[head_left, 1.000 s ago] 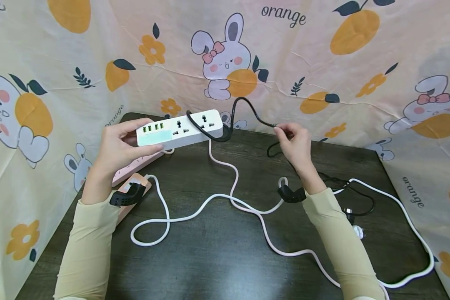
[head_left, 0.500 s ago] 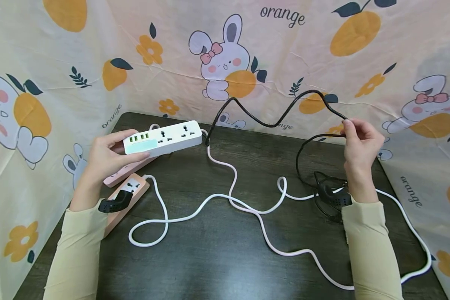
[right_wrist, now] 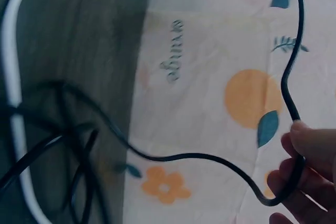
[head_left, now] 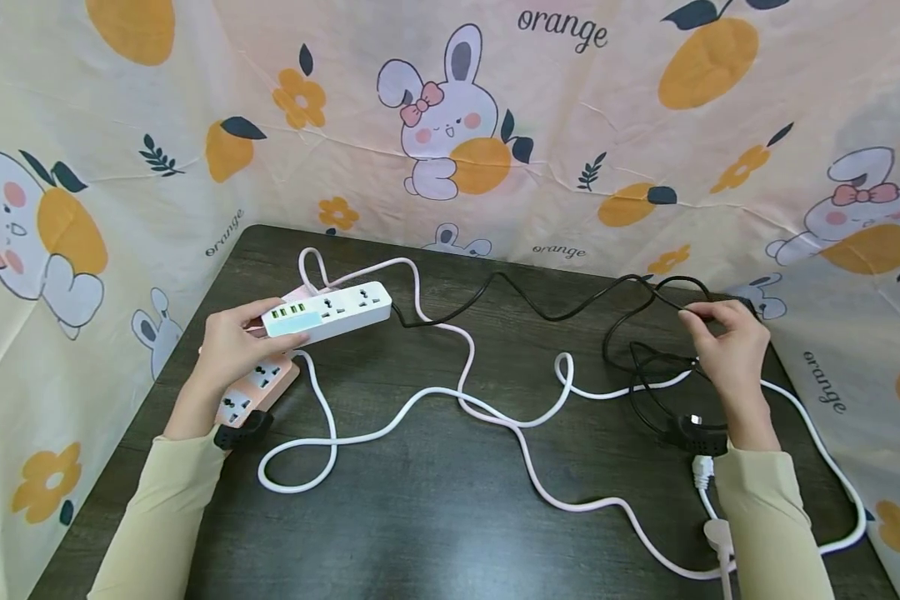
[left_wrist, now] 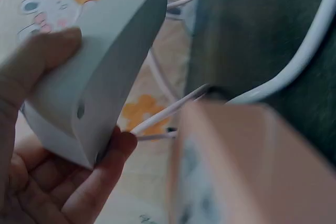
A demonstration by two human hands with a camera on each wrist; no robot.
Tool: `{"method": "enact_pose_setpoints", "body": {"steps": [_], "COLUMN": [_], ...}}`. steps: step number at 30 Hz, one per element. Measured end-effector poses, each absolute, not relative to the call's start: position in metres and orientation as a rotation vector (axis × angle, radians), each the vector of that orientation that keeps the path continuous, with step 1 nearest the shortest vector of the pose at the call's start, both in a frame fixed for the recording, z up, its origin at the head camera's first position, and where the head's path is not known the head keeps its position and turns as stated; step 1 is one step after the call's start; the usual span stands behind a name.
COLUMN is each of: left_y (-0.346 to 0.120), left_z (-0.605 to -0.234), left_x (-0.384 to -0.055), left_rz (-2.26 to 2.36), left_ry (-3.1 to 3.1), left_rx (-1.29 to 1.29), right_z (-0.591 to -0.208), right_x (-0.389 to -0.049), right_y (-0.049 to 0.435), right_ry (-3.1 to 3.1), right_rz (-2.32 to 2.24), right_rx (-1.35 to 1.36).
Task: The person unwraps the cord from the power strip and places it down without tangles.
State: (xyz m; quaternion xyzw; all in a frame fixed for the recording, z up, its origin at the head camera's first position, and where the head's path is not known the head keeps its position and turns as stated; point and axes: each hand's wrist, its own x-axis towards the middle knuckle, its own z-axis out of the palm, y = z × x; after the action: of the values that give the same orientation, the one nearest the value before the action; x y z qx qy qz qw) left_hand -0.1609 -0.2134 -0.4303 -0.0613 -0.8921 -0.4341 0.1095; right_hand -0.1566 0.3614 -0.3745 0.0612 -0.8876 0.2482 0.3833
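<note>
My left hand (head_left: 232, 350) grips the near end of a white power strip (head_left: 345, 310), which has green USB ports and faces up. In the left wrist view the thumb lies on one side of the strip (left_wrist: 105, 61) and fingers on the other. A black cord (head_left: 555, 317) runs from the strip's far end across the table. My right hand (head_left: 731, 350) pinches this cord toward the right; the right wrist view shows the cord (right_wrist: 199, 156) between thumb and fingers. Beneath my left wrist lies a peach power strip (head_left: 258, 383). A pink strip (head_left: 296, 293) is mostly hidden behind the white one.
A white cable (head_left: 390, 429) and a pale pink cable (head_left: 532, 475) cross the dark table (head_left: 420, 542). Loops of black cord lie near my right wrist, beside a white plug (head_left: 702, 471) and a pale pink plug (head_left: 717, 532). A patterned cloth (head_left: 555, 150) hangs around the table.
The black cord came off the white strip and now stretches to the right, lowered onto the table. My right hand moved right, then down. The white strip dipped lower.
</note>
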Motion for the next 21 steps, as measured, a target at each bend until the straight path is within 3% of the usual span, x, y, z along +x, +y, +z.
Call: {"method": "enact_pose_setpoints", "body": {"steps": [21], "left_y": [-0.158], "left_z": [-0.461], "left_x": [-0.176], "left_rz": [-1.031], "left_ry": [-2.557], "left_rx": [-0.110], "right_z": [-0.429], "right_x": [-0.139], "right_y": [0.361], "right_ry": [-2.714], "right_rz": [0.212], "right_rx": [0.230]}}
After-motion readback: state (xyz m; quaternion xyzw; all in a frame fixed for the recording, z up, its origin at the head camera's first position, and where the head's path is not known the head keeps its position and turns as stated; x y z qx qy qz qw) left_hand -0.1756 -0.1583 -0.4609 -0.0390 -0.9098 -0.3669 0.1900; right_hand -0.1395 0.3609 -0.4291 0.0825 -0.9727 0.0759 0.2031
